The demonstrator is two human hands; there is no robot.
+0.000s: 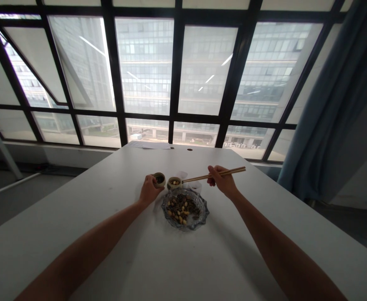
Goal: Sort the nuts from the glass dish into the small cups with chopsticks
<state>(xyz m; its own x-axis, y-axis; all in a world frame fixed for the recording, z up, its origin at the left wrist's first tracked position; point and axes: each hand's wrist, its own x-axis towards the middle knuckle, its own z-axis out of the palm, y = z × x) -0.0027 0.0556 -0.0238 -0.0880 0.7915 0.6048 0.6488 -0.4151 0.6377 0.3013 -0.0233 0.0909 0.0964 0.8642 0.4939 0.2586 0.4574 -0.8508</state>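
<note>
My left hand (149, 189) is closed round the left side of a small round cup (160, 180) with a dark inside. Just right of it stands a second small cup (174, 183) holding a few pale nuts. In my right hand (221, 180) is a pair of wooden chopsticks (198, 177), their tips at the second cup's right rim. Nearer to me sits a scalloped glass bowl (203, 212) with dark seeds and tan nuts in it. Behind the bowl lie clear, crumpled-looking pieces (196, 185), too faint to make out.
All of this stands on a white table (114, 238). White papers (150, 145) lie at its far edge, near two small holes. Large windows rise behind, a blue curtain (315, 117) hangs at the right, and part of another table (3, 146) shows at the left.
</note>
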